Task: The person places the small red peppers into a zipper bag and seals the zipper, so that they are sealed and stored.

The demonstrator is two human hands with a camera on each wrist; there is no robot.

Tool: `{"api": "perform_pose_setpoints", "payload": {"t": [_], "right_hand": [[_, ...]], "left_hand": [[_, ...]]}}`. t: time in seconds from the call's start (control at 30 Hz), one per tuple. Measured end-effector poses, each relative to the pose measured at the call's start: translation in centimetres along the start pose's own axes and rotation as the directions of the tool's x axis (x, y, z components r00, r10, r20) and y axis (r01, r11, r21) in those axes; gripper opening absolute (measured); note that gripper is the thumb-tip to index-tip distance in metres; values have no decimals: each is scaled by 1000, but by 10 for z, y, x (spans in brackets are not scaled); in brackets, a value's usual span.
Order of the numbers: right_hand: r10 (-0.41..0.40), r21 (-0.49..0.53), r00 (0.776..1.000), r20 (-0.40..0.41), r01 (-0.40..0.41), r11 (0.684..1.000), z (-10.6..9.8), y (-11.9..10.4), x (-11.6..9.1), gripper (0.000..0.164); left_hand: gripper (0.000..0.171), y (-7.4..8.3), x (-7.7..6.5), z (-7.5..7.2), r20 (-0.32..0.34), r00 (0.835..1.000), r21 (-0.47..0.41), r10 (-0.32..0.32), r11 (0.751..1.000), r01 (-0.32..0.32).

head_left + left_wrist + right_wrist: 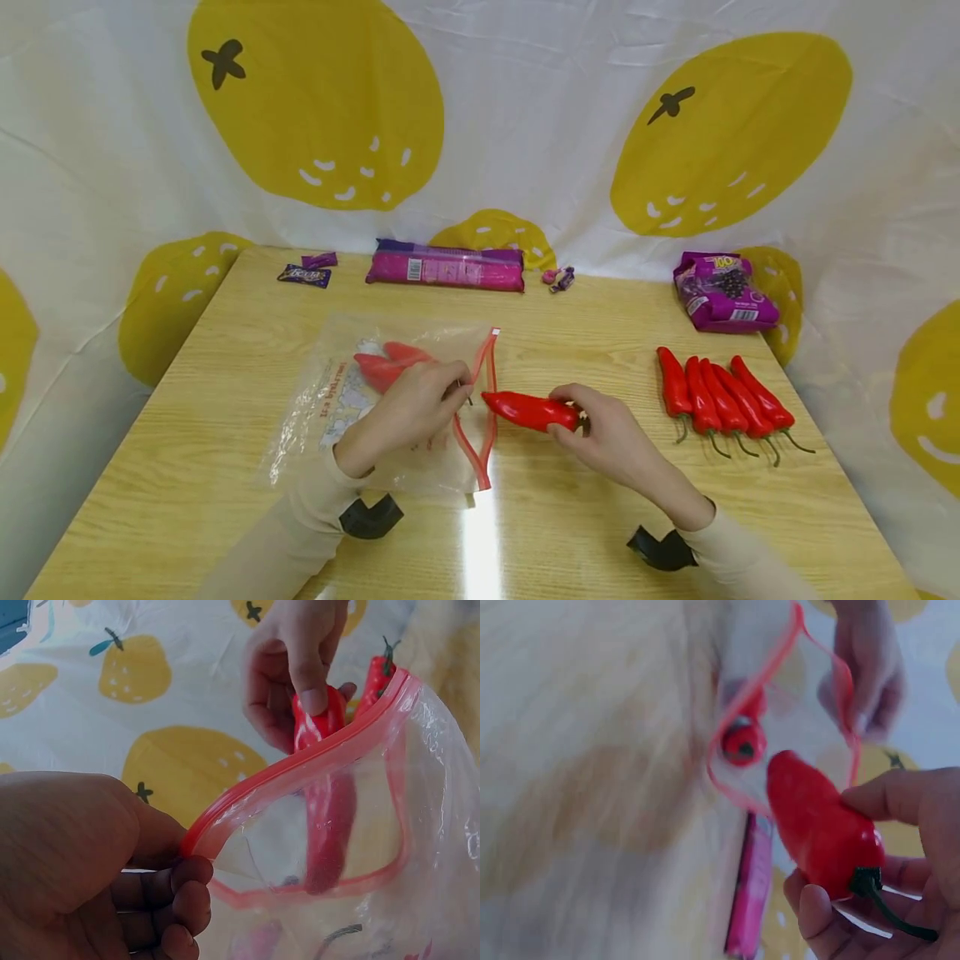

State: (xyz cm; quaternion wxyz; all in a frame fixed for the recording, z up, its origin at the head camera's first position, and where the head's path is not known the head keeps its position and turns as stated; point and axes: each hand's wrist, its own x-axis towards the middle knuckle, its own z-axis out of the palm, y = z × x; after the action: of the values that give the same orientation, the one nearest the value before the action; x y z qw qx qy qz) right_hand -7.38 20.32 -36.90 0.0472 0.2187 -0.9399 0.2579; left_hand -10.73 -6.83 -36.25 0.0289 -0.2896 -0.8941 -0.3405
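My right hand (611, 433) grips a red pepper (531, 411) near its stem end, with the tip pointing left. That tip is right at the red-edged mouth of a clear zip bag (442, 467). With thumb and fingers, my left hand (420, 400) pinches the bag's rim, holding the mouth apart, as the left wrist view shows (187, 862). Inside the bag lie red peppers (371, 371), partly hidden by the left hand. The right wrist view shows the held pepper's green stem (866, 881) and, beyond it, a pepper (742, 742) inside the bag.
Several red peppers (723, 400) lie in a row at the right. A purple bag (723, 292) stands behind them. Along the back lie a long pink-purple packet (450, 265), small wrapped sweets (558, 279) and dark wrappers (303, 275). A fruit-print cloth (525, 100) hangs behind the table.
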Motion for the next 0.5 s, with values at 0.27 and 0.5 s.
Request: {"api": "perform_pose_setpoints", "payload": {"t": [0.27,0.5], "right_hand": [[-172,-19,985,26,173,985,39,-20,18,32],[-245,-35,969,26,246,969,59,-32,34,40]], "left_hand": [[6,3,-1,2,18,1000,-2,-10,1000,11],[6,4,-1,1,25,1000,0,-17,1000,17]]}}
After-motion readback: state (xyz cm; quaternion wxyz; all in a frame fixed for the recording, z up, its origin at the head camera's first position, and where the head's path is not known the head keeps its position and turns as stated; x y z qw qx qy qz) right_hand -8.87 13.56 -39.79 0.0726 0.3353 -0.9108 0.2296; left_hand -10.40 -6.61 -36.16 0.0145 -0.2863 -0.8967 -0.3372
